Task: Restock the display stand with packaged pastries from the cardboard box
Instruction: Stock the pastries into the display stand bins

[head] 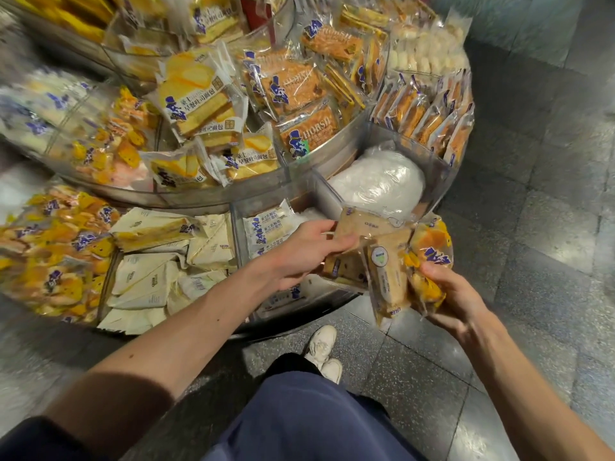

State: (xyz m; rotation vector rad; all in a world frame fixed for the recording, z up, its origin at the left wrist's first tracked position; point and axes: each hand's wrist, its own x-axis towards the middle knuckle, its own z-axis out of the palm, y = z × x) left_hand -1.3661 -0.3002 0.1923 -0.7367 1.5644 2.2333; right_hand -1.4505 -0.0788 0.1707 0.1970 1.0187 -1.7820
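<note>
Head view.
- Left hand (304, 252): thumb and fingers clamped on a brown pastry pack (357, 227), at the front edge of the display stand (199, 195).
- Right hand (457, 296): fingers curled round a yellow pastry pack (431, 257) and a tan pack (387, 281).
- Cardboard box: not seen.
- Risk: pulling one pack free may loosen the crowded right-hand bundle, dropping packs onto the floor (532, 227).

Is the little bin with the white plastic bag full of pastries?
No. The bin holds only a crumpled white plastic bag; nothing else shows inside.
</note>
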